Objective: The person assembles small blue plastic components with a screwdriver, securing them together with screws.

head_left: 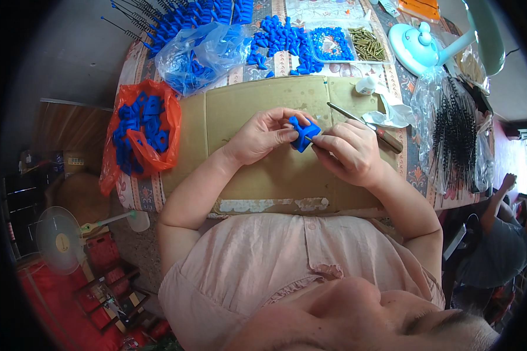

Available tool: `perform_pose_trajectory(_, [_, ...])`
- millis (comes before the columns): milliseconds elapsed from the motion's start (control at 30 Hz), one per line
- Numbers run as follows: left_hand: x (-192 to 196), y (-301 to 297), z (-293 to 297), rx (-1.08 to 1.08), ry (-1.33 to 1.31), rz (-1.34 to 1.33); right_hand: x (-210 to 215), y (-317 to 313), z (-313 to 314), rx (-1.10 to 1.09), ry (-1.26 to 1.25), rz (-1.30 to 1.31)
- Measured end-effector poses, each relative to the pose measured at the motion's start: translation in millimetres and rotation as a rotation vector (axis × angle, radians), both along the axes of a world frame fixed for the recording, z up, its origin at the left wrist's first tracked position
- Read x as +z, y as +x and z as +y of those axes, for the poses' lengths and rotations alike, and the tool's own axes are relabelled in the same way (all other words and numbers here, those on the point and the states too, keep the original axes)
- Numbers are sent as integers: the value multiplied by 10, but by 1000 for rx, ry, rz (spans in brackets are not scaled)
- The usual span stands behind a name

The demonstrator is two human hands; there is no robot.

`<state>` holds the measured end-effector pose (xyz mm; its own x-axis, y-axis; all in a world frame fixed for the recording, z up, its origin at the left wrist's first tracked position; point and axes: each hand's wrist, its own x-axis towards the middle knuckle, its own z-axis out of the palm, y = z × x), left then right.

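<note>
Over the cardboard sheet (pixel 246 99), my left hand (pixel 263 137) grips a small blue plastic part (pixel 304 132) between thumb and fingers. From the right, my right hand (pixel 352 153) pinches a thin brass-coloured pin (pixel 310 139) against that part. Most of the pin is hidden by my fingers, so how deep it sits I cannot tell. Just beyond my right hand lies a slim tool with a brown handle (pixel 389 141). A white crumpled tissue (pixel 390 112) and a small white bottle (pixel 366 86) are near it.
A red bag (pixel 173 146) of blue parts stands left. Behind the cardboard are a clear bag (pixel 202 55), loose blue pieces (pixel 281 38), and a clear box (pixel 334 60) of blue bits and brass pins (pixel 367 45). Right: a pale blue lamp (pixel 413 50) and black coiled springs (pixel 454 128).
</note>
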<state>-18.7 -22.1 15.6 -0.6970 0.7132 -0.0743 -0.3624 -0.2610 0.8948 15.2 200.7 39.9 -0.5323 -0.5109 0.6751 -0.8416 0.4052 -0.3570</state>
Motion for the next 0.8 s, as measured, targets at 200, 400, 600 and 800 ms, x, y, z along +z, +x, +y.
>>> perform_pose_trajectory(200, [-17,-43,-58,-69,186,-212,89,2,34,9,-88,43])
perform_pose_trajectory(400, [26,-31,-28,-78,188,-217,41,13,17,10,-83,42])
perform_pose_trajectory(600, [0,-29,-28,-89,169,-182,33,9,0,-16,-80,29])
perform_pose_trajectory(800, [16,-19,-1,-83,134,-167,26,3,-6,-30,-59,12])
